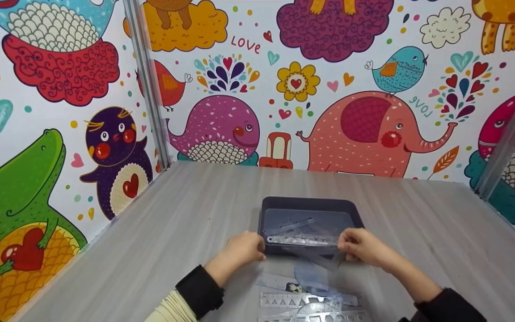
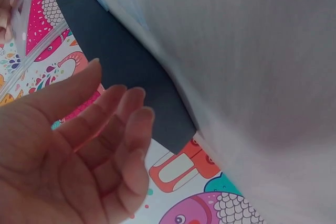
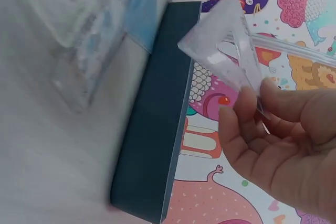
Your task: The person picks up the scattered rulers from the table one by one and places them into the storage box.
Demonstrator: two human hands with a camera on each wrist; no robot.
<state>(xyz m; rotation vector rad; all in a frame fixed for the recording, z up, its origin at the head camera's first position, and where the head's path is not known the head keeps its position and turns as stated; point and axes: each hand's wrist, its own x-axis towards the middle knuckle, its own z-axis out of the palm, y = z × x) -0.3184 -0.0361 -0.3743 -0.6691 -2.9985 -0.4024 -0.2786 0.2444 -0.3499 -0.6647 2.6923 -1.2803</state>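
The right hand [image 1: 365,247] pinches a clear set square [image 3: 209,38] by one corner, near the tray's [image 3: 152,119] near-right corner. The left hand [image 1: 244,248], fingers loosely curved and gripping nothing, is at the near-left corner; contact is unclear. Held by so little, the thin plastic could swivel or slip, catching the near rim or the ruler [image 1: 297,240] along that edge inside.

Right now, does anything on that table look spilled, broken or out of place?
Nothing stands out: no spill or obvious break shows. The clear rulers in front of the tray overlap in a loose jumble, which looks untidy rather than wrong. Fine cracks would be too small to tell.
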